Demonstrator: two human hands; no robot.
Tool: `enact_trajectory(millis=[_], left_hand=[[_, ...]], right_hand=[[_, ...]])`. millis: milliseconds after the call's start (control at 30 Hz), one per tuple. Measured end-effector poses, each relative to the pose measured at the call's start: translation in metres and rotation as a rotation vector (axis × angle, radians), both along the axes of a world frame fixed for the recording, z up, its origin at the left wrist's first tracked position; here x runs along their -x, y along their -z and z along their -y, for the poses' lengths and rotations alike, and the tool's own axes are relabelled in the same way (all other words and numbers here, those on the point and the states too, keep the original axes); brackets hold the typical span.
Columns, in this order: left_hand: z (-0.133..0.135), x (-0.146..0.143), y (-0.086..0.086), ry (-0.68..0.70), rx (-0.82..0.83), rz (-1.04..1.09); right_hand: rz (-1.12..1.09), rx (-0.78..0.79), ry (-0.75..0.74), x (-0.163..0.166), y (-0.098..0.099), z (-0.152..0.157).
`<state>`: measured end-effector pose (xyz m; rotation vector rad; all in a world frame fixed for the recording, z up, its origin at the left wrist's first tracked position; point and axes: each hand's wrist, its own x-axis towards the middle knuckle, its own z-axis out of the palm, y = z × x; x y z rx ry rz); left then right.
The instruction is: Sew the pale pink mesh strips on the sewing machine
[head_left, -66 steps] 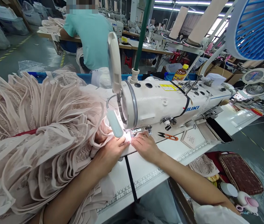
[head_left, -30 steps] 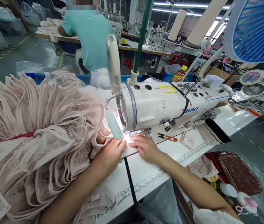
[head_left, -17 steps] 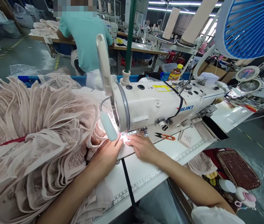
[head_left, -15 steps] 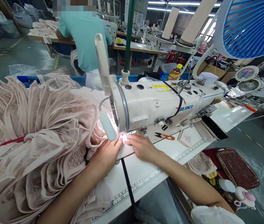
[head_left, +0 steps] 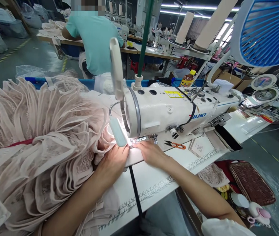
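Beneath the head of a white sewing machine (head_left: 154, 108), my two hands meet close to the lit needle area. My left hand (head_left: 115, 162) is closed, its fingers drawn together at the edge of a pale pink fabric piece (head_left: 105, 139); the lamp and fingers hide part of that cloth. My right hand (head_left: 153, 154) lies just right of it with fingers bent and pressed together by the presser foot (head_left: 140, 139); what they pinch is too small to make out. A large heap of pale pink lace pieces (head_left: 41, 131) covers the left side, touching my left forearm.
Orange-handled thread snips (head_left: 175, 145) and a small stack of cards (head_left: 197, 147) lie right of my right hand. A small lamp (head_left: 118, 132) hangs by the needle. A blue fan (head_left: 269, 32) stands upper right. A person in a teal shirt (head_left: 96, 42) sits ahead.
The view has shifted slightly, moving the scene a little rightward. My left fingers have drawn in more, and the pale cloth between my hands shows less. Both hands stay by the needle.
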<state>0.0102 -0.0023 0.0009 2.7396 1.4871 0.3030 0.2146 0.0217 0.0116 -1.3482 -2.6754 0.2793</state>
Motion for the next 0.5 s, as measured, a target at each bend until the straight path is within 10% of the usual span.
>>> enact_trajectory(millis=[500], left_hand=[[-0.0051, -0.0073, -0.005, -0.102, 0.025, -0.003]], right_hand=[[0.144, 0.07, 0.143, 0.0082, -0.0084, -0.0002]])
